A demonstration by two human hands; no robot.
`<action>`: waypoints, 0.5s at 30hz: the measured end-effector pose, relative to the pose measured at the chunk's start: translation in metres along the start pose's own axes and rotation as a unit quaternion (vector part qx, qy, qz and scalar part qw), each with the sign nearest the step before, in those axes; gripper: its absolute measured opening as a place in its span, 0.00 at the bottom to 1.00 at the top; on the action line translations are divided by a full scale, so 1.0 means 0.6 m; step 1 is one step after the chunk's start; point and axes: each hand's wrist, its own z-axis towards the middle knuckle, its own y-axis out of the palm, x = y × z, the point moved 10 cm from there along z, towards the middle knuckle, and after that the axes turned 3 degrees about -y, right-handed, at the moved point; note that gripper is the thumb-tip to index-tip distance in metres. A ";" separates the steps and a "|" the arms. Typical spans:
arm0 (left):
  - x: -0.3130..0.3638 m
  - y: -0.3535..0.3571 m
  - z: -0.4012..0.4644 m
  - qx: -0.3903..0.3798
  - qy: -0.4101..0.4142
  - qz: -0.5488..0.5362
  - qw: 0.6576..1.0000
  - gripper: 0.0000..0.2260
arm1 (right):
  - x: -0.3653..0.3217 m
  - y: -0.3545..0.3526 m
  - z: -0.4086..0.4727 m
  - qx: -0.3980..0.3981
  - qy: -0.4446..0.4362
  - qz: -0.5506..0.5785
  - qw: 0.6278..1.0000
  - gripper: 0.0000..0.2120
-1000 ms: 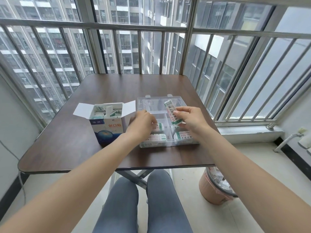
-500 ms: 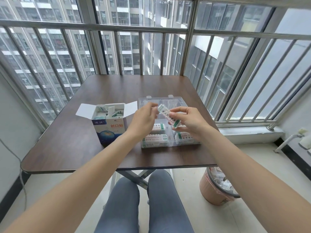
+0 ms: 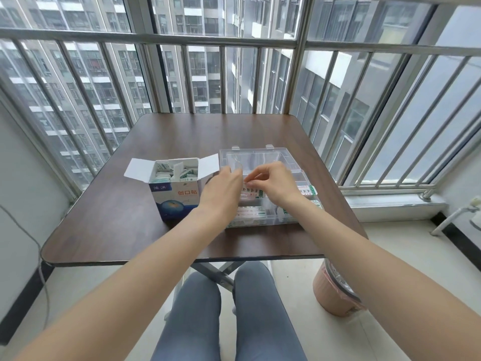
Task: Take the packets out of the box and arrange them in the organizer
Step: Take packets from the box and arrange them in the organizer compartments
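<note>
both hands meet over the clear plastic compartment organizer (image 3: 263,162), right of the open white-and-blue cardboard box (image 3: 177,194) still full of packets. the right hand (image 3: 273,183) pinches something small; the left hand (image 3: 223,191) has curled fingers, its hold hidden. a loose pinch could drop a thin white-and-green packet (image 3: 250,212) across the dividers.

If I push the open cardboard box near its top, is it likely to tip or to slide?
The cardboard box stands taller than it is wide, so a high push may tip it. It holds only thin packets, so it is probably light. On the smooth table, a low push would likely slide it.
</note>
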 end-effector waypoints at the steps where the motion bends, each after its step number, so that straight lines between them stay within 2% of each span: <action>1: -0.003 0.003 -0.001 -0.011 -0.003 0.008 1.000 0.15 | -0.004 0.006 0.001 -0.006 -0.010 -0.018 1.000 0.03; 5: -0.013 0.016 0.000 -0.041 -0.011 0.024 0.999 0.10 | -0.011 0.019 0.005 -0.022 -0.047 -0.108 0.993 0.04; 8: -0.021 0.019 0.004 -0.051 -0.022 0.039 0.998 0.10 | -0.002 0.016 0.006 -0.027 -0.039 -0.173 0.984 0.06; 15: -0.022 0.026 0.013 -0.065 -0.020 0.055 0.996 0.13 | 0.005 0.021 0.007 -0.067 -0.029 -0.228 0.971 0.05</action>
